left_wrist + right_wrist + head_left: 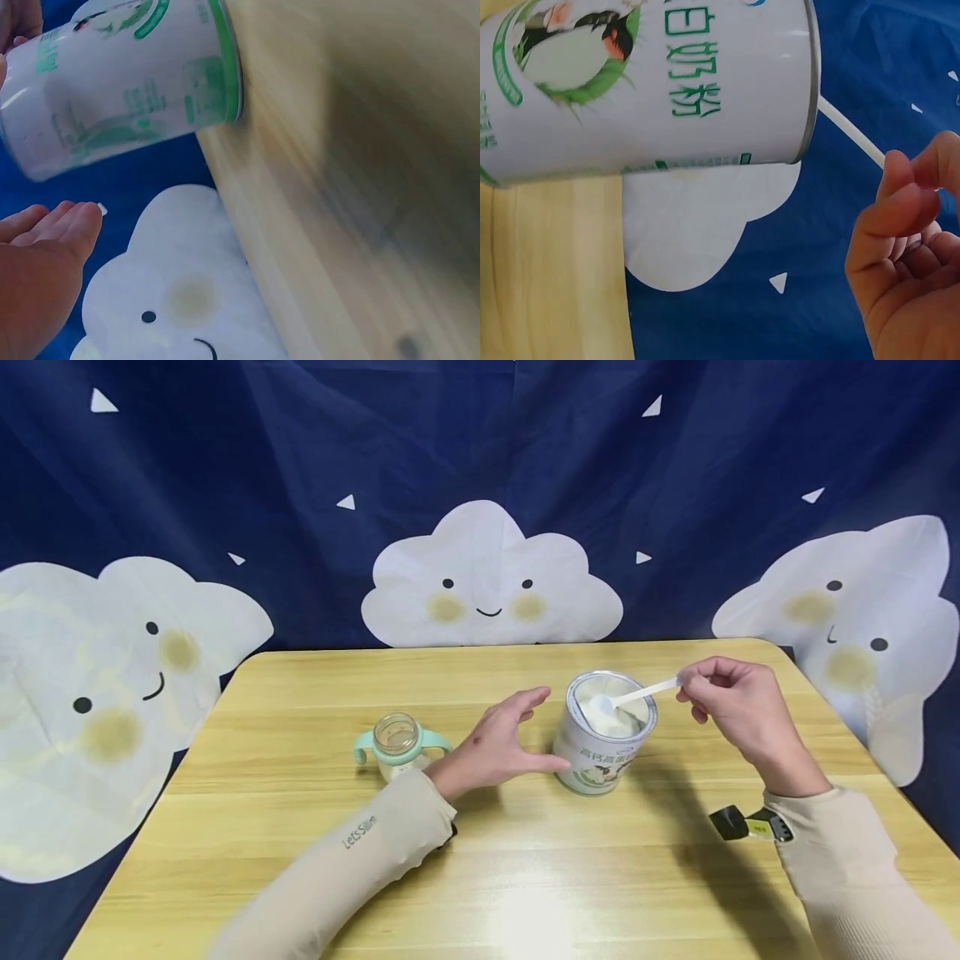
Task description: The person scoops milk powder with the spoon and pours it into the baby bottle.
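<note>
**Scoop in the powder tin, left hand beside it**

Nearest the person, two beige sleeves reach over the wooden tabletop (525, 877). The right hand (738, 714) pinches the handle end of a white scoop (633, 696) between curled fingers (900, 202); the scoop's bowl sits inside the open milk powder tin (606, 731), over the powder. The left hand (498, 747) lies beside the tin with fingers straight and spread, the thumb at or very near the tin's wall, holding nothing. Left of that hand, near it, stands a small clear bottle (397, 745) with mint handles, its mouth open.

Likely risks: the tin is not gripped, so a push from the scoop against the rim could tip or slide it; a heaped scoop could shed powder on the way across; the left sleeve could knock the bottle.

Beyond the tabletop's far edge hangs a dark blue cloth backdrop (300, 460) printed with smiling white clouds.
</note>
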The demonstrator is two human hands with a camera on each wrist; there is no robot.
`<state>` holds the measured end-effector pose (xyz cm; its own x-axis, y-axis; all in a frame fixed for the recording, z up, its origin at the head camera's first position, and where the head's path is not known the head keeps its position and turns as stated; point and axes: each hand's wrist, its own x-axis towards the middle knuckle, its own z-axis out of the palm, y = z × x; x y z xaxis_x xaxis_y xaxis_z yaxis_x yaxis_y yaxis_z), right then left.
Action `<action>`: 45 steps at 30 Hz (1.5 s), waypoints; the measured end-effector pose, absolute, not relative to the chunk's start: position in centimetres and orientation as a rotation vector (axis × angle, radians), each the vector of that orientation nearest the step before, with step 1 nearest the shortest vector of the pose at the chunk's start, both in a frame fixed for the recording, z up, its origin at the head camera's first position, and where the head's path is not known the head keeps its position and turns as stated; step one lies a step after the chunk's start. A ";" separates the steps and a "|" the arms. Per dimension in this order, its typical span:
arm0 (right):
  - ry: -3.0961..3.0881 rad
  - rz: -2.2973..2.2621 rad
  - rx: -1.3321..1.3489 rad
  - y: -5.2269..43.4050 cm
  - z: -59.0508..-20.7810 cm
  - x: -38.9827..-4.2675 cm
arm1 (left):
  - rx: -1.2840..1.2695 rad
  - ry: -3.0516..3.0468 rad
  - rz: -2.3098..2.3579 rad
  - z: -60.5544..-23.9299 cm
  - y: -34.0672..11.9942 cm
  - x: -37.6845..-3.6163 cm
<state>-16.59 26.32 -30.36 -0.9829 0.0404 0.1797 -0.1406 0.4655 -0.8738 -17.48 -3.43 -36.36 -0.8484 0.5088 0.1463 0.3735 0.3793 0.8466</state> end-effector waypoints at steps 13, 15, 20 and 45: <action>-2.621 1.036 0.266 25.3 -30.4 -16.6 | 0.878 2.461 1.578 -37.0 -0.9 -18.7; -2.621 0.999 0.289 25.2 -30.4 -16.6 | 0.911 2.456 1.582 -37.2 -0.5 -18.8; -2.627 0.928 0.308 25.1 -30.5 -16.6 | 0.949 2.453 1.600 -37.5 0.2 -18.9; -2.564 1.012 0.374 23.3 -31.7 -16.9 | 0.859 2.383 1.746 -38.4 1.2 -19.3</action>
